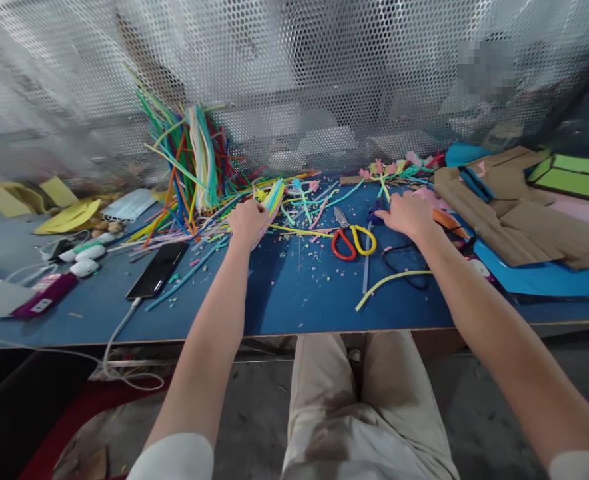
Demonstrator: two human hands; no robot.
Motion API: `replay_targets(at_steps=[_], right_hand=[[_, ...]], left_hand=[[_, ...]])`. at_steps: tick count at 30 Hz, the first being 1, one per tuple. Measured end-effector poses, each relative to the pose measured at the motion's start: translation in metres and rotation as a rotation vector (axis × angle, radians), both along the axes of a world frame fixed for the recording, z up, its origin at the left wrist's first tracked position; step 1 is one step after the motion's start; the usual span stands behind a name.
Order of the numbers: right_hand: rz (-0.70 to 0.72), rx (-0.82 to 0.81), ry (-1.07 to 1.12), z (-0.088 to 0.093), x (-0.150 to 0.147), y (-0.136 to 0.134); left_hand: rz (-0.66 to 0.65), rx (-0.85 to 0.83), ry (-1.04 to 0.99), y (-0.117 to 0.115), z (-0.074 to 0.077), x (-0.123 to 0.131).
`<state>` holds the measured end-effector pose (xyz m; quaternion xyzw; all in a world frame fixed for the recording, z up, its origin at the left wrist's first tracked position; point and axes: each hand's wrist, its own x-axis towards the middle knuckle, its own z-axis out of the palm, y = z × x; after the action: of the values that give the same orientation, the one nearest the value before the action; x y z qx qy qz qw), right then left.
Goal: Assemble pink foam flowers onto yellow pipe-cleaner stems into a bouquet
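My left hand (247, 220) is closed around a bundle of pastel pipe cleaners (276, 197) that points up and to the right. Below the wire mesh, my right hand (409, 212) reaches over the table, fingers bent and thumb to the left. It grips a dark blue glue gun (374, 211), mostly covered by the hand, with a translucent glue stick (366, 267) running toward me. Between the hands lie scissors (349, 237) with one red and one yellow handle, blades pointing away. A pale yellow pipe cleaner (389, 283) curves near the front edge.
Many loose pipe cleaners (202, 160) pile up at the back left. A phone (158, 270) on a white cable lies left of my arm. Small pipe-cleaner flowers (382, 168) line the back. Brown cardboard (519, 207) and a black cord (407, 287) are at right.
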<state>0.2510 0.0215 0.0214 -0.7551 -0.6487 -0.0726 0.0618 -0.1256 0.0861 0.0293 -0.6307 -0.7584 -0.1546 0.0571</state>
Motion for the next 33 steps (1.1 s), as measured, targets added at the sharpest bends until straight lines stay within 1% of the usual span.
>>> replay_targets(at_steps=[4, 8, 10, 16, 21, 23, 25, 28, 31, 33], right_hand=[[0.036, 0.148, 0.038, 0.004, -0.006, -0.003], [0.067, 0.196, 0.075, 0.006, -0.009, -0.003], [0.074, 0.205, 0.083, 0.006, -0.01, -0.003], [0.067, 0.193, 0.08, 0.004, -0.009, -0.002], [0.062, 0.177, 0.081, 0.006, -0.01, -0.003], [0.06, 0.172, 0.085, 0.006, -0.01, -0.004], [0.064, 0.169, 0.09, 0.006, -0.011, -0.004], [0.08, 0.169, 0.1, 0.004, -0.012, -0.003], [0.093, 0.17, 0.111, 0.002, -0.014, -0.002], [0.098, 0.175, 0.115, 0.002, -0.015, -0.001]], left_hand=[[0.011, 0.082, -0.008, 0.001, 0.001, -0.005], [0.009, 0.177, 0.037, -0.002, 0.009, -0.01], [0.001, 0.243, 0.029, -0.004, 0.013, -0.011], [-0.053, 0.516, -0.173, -0.007, 0.019, -0.008], [-0.074, 0.76, -0.256, -0.016, 0.027, -0.006], [-0.073, 0.812, -0.309, -0.02, 0.03, -0.004], [-0.078, 0.848, -0.406, -0.022, 0.032, -0.002], [-0.082, 0.912, -0.504, -0.02, 0.032, -0.002], [-0.089, 0.965, -0.469, -0.016, 0.031, -0.005], [-0.101, 0.965, -0.433, -0.016, 0.031, -0.007]])
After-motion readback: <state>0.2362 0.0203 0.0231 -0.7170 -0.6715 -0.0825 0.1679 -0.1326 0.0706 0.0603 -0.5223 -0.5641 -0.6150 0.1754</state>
